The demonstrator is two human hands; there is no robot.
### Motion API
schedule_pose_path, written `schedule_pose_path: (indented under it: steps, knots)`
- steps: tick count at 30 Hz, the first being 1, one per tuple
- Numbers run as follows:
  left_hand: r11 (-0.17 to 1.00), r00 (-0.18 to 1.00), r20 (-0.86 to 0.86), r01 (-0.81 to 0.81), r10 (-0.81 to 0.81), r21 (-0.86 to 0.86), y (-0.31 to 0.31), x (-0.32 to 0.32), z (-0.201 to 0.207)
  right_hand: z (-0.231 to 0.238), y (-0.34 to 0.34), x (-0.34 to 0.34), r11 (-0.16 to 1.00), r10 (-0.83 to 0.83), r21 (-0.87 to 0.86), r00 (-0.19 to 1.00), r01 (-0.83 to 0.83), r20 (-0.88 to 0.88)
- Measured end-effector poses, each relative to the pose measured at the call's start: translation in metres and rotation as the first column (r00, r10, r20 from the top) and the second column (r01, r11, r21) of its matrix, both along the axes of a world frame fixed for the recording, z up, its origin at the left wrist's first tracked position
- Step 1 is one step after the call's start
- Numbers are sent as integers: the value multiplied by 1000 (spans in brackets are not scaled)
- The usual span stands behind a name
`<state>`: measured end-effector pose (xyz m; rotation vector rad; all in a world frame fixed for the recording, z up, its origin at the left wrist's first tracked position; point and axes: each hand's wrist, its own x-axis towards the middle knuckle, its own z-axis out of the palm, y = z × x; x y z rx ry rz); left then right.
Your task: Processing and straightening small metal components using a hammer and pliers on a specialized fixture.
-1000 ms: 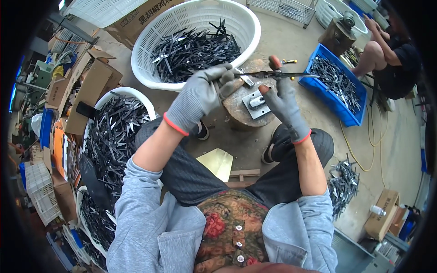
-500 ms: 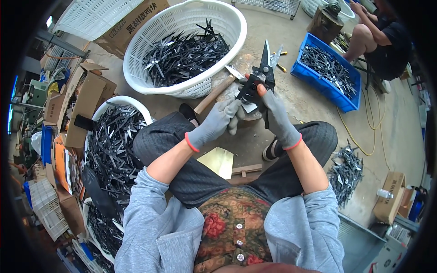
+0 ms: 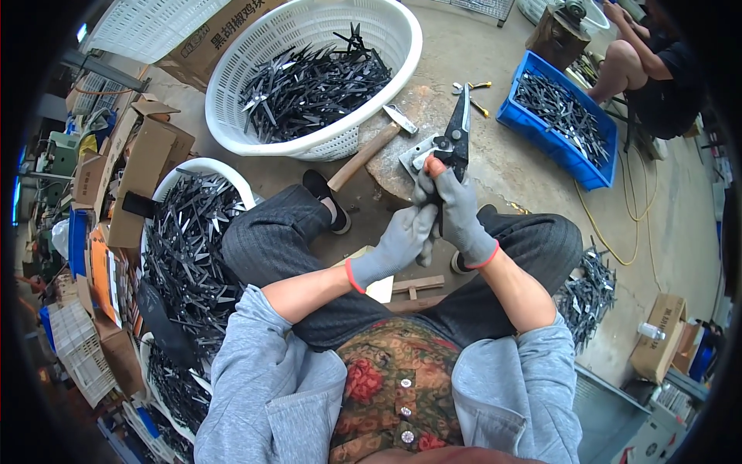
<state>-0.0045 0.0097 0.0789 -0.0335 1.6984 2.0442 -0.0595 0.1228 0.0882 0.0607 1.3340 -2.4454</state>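
Observation:
A pair of black-handled shears (image 3: 459, 130) points away from me with its blades together. My right hand (image 3: 461, 209), in a grey glove with a bare thumb tip, is closed around it just below the pivot. My left hand (image 3: 403, 236), gloved too, has its fingers curled against the lower handles, which the gloves mostly hide. Beyond the hands is a worn block (image 3: 393, 166) bearing a hammer (image 3: 365, 158) with a wooden handle and a small metal plate (image 3: 417, 153). Yellow-handled pliers (image 3: 479, 98) lie just past the shears.
A white basket (image 3: 224, 116) of dark scissor parts stands ahead, another white basket (image 3: 246, 185) at my left. A blue crate (image 3: 553, 143) of similar parts sits front right, near a seated person (image 3: 657, 77). A pile of parts (image 3: 587, 298) and a yellow cord (image 3: 610, 247) lie at right.
The shears' blades have come from apart to together. Both hands have drawn lower and nearer to me, the left moving right, close against the right hand.

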Motion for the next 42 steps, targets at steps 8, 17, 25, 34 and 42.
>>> schedule_pose_path:
  steps: [8,17,25,34,42]
  knots:
    - [832,932,-10,318,-361,-455,-17,-36,-6,-27,6,-7,946,-26,319,992,64,-122]
    - [877,953,-154,167,-261,-451,-38,-53,-19,-40,31,-14,575,11,751,914,325,-405]
    - [282,782,-551,-480,-291,-830,-70,-89,-53,-35,40,-23,37,170,976,961,214,-217]
    - [804,941,-334,-163,-46,-571,8,-17,-33,-66,4,8,736,35,628,913,252,-407]
    - [474,859,-510,-429,-48,-769,-28,-48,-59,-41,42,30,-58,796,994,596,-91,101]
